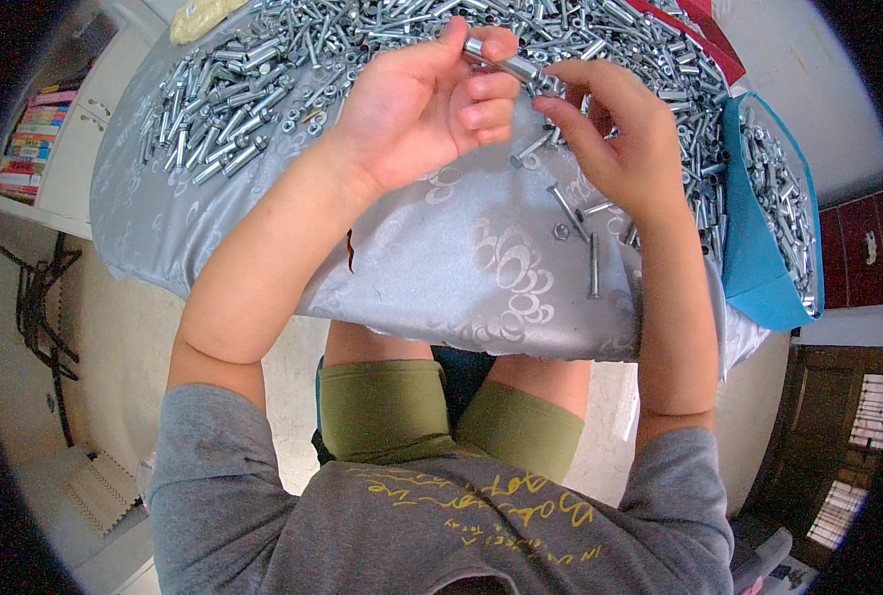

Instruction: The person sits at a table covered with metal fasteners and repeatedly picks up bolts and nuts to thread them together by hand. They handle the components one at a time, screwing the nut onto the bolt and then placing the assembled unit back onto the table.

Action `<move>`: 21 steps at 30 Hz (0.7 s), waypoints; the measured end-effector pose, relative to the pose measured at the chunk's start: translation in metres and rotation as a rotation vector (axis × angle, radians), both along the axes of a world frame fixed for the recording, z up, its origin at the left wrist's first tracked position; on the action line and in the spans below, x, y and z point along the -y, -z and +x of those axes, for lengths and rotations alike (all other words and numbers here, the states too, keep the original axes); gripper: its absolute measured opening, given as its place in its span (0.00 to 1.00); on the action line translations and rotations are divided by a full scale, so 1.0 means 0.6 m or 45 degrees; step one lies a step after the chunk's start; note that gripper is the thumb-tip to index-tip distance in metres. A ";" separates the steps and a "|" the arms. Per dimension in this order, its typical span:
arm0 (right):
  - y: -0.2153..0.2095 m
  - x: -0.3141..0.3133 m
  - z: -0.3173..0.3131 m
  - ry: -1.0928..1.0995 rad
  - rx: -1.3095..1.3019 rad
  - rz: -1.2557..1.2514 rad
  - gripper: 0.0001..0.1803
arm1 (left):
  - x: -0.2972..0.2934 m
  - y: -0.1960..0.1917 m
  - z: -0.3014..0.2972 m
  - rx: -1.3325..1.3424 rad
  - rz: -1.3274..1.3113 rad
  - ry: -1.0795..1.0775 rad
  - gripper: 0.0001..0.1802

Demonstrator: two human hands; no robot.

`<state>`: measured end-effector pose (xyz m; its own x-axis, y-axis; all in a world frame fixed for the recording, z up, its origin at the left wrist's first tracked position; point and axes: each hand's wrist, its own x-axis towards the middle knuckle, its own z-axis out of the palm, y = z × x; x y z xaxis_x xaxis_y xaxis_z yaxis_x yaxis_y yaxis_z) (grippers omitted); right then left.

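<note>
The bolt [506, 65] pinched between the left hand [416, 104] and right hand [615, 139] is partly covered by fingertips, so its ends cannot be seen. Beyond both hands, the pile of metal parts [382, 30] runs off the top edge. Right of the right hand, the blue bin [759, 238] hides its own depth.

A short silver bolt [501, 63] with a sleeve on it lies tilted between the left hand [426, 104] and right hand [615, 134], raised above the heap on the table [441, 268].

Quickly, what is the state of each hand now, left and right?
Left hand: closed on one end of a silver bolt.
Right hand: fingertips pinch the other end of the same bolt.
</note>
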<state>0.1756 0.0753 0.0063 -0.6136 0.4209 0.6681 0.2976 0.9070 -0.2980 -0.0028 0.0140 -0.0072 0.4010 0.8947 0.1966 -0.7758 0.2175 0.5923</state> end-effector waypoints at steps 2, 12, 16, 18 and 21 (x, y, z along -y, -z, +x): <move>0.003 -0.001 -0.001 -0.035 -0.014 0.052 0.12 | -0.001 0.002 0.000 -0.024 0.051 0.023 0.14; 0.007 0.015 -0.007 -0.107 -0.112 -0.107 0.08 | 0.007 -0.002 0.005 0.013 0.088 0.055 0.14; 0.021 0.011 -0.007 -0.277 -0.222 -0.515 0.18 | 0.011 0.001 0.015 0.018 0.067 0.078 0.14; 0.021 0.026 -0.015 -0.285 -0.364 -0.814 0.24 | 0.012 0.003 0.019 0.101 0.061 0.127 0.14; 0.014 0.011 -0.009 -0.226 -0.100 -1.343 0.32 | 0.010 0.004 0.015 0.013 0.057 0.055 0.14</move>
<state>0.1702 0.0690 -0.0023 -0.6940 0.7175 0.0595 0.1328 0.2088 -0.9689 0.0061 0.0078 -0.0098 0.4370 0.8667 0.2407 -0.7723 0.2244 0.5943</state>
